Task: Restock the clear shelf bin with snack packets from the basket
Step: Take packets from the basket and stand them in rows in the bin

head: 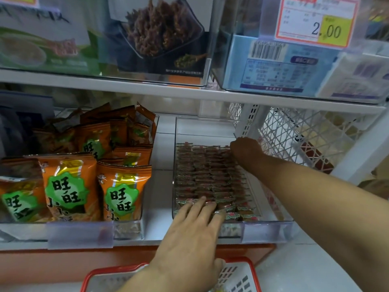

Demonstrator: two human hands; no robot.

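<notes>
A clear shelf bin (202, 125) sits on the lower shelf, right of centre, holding neat rows of small red-brown snack packets (202, 171). My left hand (195, 232) lies flat with spread fingers on the front rows of packets. My right hand (246, 150) reaches deep into the bin's right side, fingers curled down on the rear end of the rows; whether it grips a packet is hidden. The red-rimmed basket (242, 272) is below, at the bottom edge, partly covered by my left forearm.
A second clear bin (130, 230) to the left holds orange snack bags (69, 190). A white lattice crate (305, 135) stands to the right behind a white shelf upright (250, 121). The upper shelf (147, 86) overhangs closely, carrying boxed goods and a price tag (317, 22).
</notes>
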